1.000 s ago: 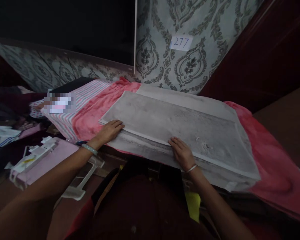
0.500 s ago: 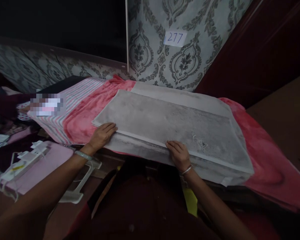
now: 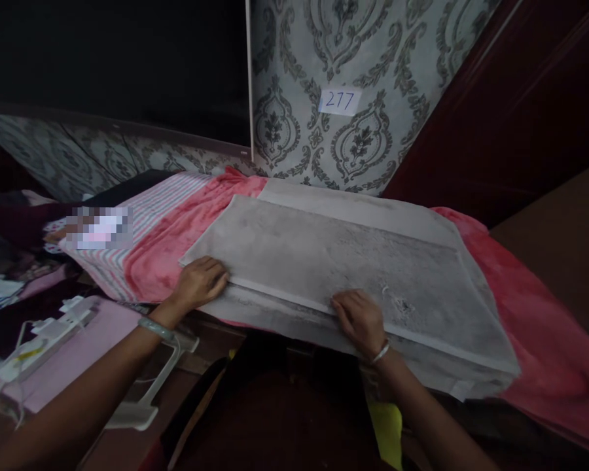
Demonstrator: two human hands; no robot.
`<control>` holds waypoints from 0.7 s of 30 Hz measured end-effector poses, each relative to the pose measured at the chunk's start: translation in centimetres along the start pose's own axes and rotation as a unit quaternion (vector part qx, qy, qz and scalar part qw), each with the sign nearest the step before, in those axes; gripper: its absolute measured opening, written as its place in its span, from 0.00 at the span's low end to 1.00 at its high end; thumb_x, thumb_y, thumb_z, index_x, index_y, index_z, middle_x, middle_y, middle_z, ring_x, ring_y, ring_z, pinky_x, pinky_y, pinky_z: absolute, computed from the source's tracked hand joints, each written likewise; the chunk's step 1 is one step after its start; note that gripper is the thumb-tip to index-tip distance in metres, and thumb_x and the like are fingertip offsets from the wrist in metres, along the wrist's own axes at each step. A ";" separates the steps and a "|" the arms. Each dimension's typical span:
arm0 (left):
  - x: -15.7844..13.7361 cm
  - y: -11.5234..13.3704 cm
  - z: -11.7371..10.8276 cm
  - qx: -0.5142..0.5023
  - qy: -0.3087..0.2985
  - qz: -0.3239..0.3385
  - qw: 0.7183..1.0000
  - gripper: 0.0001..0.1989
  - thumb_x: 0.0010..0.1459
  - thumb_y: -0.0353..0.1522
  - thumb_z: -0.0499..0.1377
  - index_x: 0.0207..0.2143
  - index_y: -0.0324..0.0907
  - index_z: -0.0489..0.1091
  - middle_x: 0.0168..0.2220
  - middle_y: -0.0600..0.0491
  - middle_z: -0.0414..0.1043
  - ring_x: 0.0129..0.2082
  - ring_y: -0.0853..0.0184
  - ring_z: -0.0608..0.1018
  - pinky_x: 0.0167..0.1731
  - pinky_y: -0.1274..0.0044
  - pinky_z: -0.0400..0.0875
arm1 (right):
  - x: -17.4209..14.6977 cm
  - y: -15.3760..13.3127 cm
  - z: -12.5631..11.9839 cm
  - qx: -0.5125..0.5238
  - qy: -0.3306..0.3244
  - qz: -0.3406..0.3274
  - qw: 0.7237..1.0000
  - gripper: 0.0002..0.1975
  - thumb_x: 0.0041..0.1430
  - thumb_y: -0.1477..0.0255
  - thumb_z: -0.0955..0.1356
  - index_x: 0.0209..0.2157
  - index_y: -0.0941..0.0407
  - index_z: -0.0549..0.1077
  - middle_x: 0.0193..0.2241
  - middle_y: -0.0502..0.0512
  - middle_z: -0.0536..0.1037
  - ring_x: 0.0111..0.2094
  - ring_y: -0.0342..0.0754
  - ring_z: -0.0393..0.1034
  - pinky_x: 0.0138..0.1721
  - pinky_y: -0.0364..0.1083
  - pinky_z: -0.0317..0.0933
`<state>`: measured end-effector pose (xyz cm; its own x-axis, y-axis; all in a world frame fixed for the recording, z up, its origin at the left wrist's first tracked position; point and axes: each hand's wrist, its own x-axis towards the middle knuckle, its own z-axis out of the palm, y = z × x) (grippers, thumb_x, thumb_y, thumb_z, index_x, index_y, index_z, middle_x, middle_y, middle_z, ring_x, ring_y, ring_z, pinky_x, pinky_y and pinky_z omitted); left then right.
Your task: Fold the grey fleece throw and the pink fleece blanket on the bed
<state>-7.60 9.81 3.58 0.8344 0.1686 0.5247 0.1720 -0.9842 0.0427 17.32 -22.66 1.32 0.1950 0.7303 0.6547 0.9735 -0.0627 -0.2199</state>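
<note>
Cloth (image 3: pixel 314 252), grey and doubled, lies across the pink blanket (image 3: pixel 544 327); left hand (image 3: pixel 200 282) and right hand (image 3: pixel 362 319) curl at its near edge. From my remote seat, I can't tell whether they pinch. Uneven pulling could skew the fold.

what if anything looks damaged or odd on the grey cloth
A blotchy patch with dark and pale marks, on the grey cloth just right of the right hand, breaks the plainer surface around it. Whether hole, stain or print, I cannot tell.

Dark screen (image 3: pixel 118 65) against damask-patterned wallpaper (image 3: pixel 319 154)
</note>
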 end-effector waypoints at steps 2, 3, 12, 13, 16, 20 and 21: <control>2.0 1.4 0.5 -0.005 -0.001 -0.022 1.000 0.20 0.69 0.36 0.48 0.44 0.40 0.78 0.43 0.43 0.81 0.45 0.58 0.81 0.48 0.65 0.77 | 2.1 0.0 0.7 -0.038 -0.029 0.024 0.999 0.16 0.72 0.68 0.62 0.51 0.56 0.78 0.50 0.63 0.79 0.52 0.56 0.71 0.53 0.55 0.66; 2.9 2.2 0.9 -0.006 -0.010 -0.033 0.999 0.21 0.69 0.37 0.47 0.50 0.40 0.77 0.51 0.41 0.79 0.52 0.57 0.79 0.53 0.64 0.75 | 2.9 -0.1 1.3 -0.059 -0.055 0.030 0.996 0.20 0.71 0.65 0.62 0.58 0.56 0.74 0.58 0.64 0.74 0.60 0.59 0.66 0.58 0.58 0.63; -0.7 3.0 2.5 0.061 -0.116 -0.184 0.974 0.28 0.69 0.43 0.51 0.68 0.43 0.62 0.71 0.40 0.55 0.72 0.48 0.58 0.68 0.52 0.54 | 0.4 -1.3 5.2 -0.157 -0.177 -0.041 0.971 0.32 0.71 0.65 0.60 0.74 0.43 0.48 0.72 0.53 0.55 0.71 0.61 0.49 0.64 0.65 0.53; -1.6 2.3 2.2 0.066 -0.106 -0.208 0.970 0.28 0.69 0.42 0.51 0.68 0.42 0.63 0.71 0.39 0.57 0.71 0.48 0.59 0.68 0.52 0.55 | 0.2 -1.2 5.2 -0.159 -0.169 -0.047 0.972 0.32 0.72 0.65 0.59 0.74 0.43 0.48 0.72 0.54 0.56 0.70 0.61 0.50 0.64 0.65 0.54; -3.5 -0.3 0.8 0.058 -0.068 -0.273 0.958 0.26 0.68 0.39 0.49 0.63 0.38 0.68 0.67 0.37 0.64 0.68 0.50 0.65 0.66 0.54 0.58 | 0.2 -1.0 5.3 -0.158 -0.150 -0.057 0.974 0.31 0.72 0.65 0.59 0.73 0.44 0.51 0.71 0.55 0.58 0.69 0.63 0.53 0.62 0.66 0.56; -3.0 -4.0 -1.1 -0.049 -0.027 -0.361 0.931 0.22 0.62 0.38 0.51 0.50 0.37 0.76 0.54 0.38 0.77 0.56 0.52 0.77 0.59 0.60 0.69 | 0.4 -0.8 5.8 -0.139 -0.116 -0.070 0.981 0.30 0.71 0.64 0.61 0.72 0.47 0.57 0.69 0.59 0.62 0.67 0.66 0.57 0.59 0.67 0.58; -2.4 -4.8 -1.6 -0.080 -0.026 -0.382 0.920 0.22 0.60 0.40 0.52 0.47 0.37 0.76 0.49 0.39 0.79 0.51 0.53 0.78 0.55 0.62 0.71 | 0.4 -0.8 6.0 -0.133 -0.110 -0.069 0.983 0.30 0.70 0.64 0.62 0.71 0.47 0.58 0.69 0.59 0.62 0.66 0.67 0.57 0.59 0.68 0.58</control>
<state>-11.25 14.09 3.44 0.5264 0.8131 0.2485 0.6427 -0.5719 0.5098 15.93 -18.29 -2.60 0.0566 0.8717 0.4868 0.9913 -0.1070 0.0765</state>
